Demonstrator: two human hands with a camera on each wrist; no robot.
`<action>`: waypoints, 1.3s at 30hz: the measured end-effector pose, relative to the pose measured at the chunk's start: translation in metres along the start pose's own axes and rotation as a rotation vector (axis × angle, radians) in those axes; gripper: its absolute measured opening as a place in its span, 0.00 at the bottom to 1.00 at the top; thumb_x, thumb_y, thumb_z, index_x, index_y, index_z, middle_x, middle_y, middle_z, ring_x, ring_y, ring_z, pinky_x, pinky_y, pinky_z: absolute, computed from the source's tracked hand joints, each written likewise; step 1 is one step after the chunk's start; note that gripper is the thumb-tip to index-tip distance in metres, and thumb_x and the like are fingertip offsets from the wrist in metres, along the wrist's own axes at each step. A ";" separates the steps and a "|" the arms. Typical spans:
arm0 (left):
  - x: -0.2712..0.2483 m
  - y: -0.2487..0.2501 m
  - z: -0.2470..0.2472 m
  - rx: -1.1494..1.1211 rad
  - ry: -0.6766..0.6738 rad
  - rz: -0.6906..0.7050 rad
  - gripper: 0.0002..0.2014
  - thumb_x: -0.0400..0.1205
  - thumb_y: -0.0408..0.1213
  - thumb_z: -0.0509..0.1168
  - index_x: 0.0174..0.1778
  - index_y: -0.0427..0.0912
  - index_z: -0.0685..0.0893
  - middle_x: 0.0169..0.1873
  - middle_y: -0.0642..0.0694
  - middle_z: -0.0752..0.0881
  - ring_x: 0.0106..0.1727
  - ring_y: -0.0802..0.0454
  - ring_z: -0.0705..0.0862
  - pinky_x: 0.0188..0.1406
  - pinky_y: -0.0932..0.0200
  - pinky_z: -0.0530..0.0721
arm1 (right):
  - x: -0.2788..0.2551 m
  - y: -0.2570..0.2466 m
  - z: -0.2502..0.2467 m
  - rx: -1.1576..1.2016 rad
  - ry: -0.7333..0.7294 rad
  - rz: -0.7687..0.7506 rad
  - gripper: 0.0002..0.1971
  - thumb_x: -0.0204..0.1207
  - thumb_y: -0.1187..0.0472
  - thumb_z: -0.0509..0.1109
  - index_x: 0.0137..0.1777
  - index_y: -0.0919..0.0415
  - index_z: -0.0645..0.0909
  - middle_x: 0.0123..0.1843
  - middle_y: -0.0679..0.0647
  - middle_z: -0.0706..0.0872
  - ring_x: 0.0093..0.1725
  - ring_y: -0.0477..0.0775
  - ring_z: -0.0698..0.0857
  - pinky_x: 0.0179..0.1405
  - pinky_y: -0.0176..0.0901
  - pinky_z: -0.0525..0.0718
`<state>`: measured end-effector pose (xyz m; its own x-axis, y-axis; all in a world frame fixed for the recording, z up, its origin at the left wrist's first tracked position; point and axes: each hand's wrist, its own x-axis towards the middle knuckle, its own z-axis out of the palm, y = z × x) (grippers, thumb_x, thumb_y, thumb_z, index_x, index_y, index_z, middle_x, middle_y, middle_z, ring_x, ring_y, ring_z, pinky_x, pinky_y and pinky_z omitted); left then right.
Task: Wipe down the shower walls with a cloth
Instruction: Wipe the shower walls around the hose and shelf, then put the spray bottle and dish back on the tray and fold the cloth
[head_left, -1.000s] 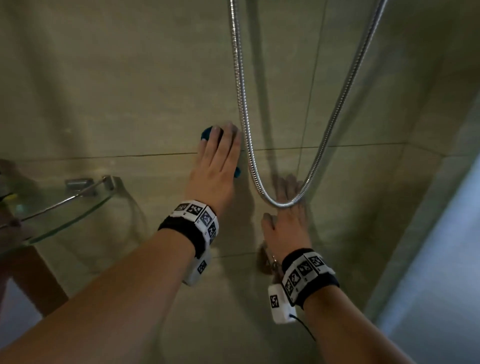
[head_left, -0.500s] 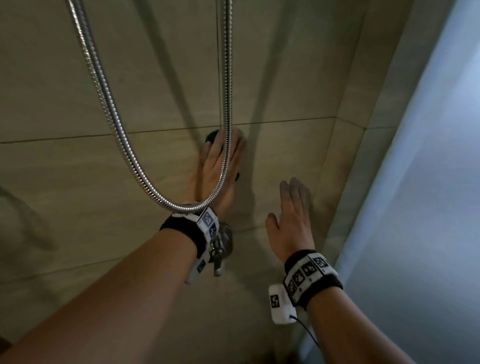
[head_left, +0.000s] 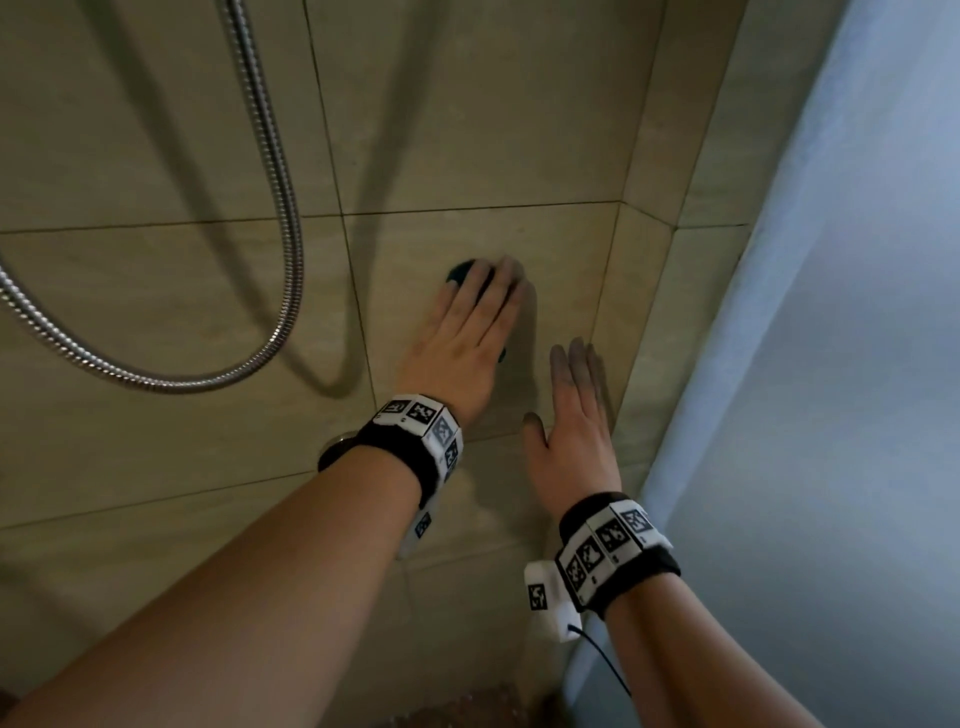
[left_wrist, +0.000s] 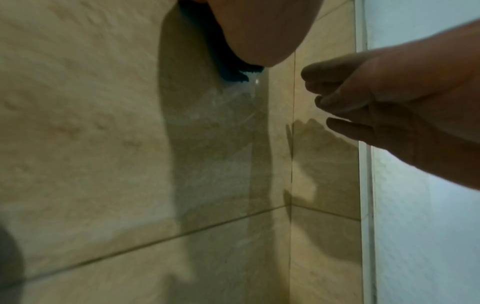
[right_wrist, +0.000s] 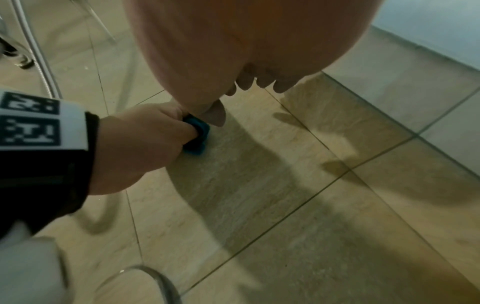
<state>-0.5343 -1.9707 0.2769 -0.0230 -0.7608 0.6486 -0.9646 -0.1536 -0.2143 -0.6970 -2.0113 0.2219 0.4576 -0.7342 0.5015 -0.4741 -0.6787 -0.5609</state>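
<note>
Beige tiled shower walls (head_left: 467, 130) are meeting at a corner beside a pale frosted panel (head_left: 857, 312). The left hand (head_left: 467, 343) is pressing a blue cloth (right_wrist: 196, 134) flat against the tile, fingers straight. The right hand (head_left: 574, 421) is hovering open nearby, fingers together. A metal shower hose (head_left: 280, 208) is looping at left.

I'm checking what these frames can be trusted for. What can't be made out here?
- Cloth: mostly hidden under the left hand in the head view; only blue edges show, so its full size and shape stay unknown.
- Right hand: whether it touches the wall is unclear; its fingertips are blurred.
- Hose: both ends are cut off by the head view's edges.
- Round metal fitting: mostly hidden behind the left wrist.
</note>
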 end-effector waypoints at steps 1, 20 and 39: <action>0.000 0.004 0.004 0.006 -0.034 0.030 0.37 0.86 0.34 0.54 0.93 0.42 0.51 0.93 0.44 0.47 0.93 0.43 0.44 0.90 0.47 0.32 | 0.000 0.003 0.000 0.008 -0.005 0.006 0.39 0.85 0.61 0.64 0.92 0.53 0.49 0.93 0.44 0.43 0.90 0.42 0.36 0.87 0.40 0.40; -0.079 0.030 -0.027 -0.726 -0.395 -0.595 0.29 0.92 0.31 0.53 0.90 0.56 0.65 0.78 0.43 0.80 0.75 0.46 0.81 0.70 0.66 0.74 | -0.025 -0.014 0.016 0.422 -0.183 0.318 0.23 0.87 0.56 0.63 0.83 0.48 0.73 0.74 0.51 0.83 0.66 0.53 0.83 0.62 0.46 0.82; -0.254 -0.046 -0.197 -0.843 -0.041 -1.361 0.14 0.82 0.45 0.62 0.54 0.62 0.92 0.51 0.57 0.93 0.54 0.54 0.92 0.61 0.46 0.90 | -0.111 -0.203 0.070 0.945 -0.738 0.087 0.08 0.86 0.56 0.70 0.57 0.52 0.90 0.53 0.50 0.94 0.54 0.53 0.92 0.60 0.56 0.90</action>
<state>-0.5357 -1.6463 0.2658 0.9279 -0.3728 -0.0109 -0.1234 -0.3344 0.9343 -0.5991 -1.7903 0.2338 0.9183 -0.3796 0.1129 0.0725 -0.1189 -0.9902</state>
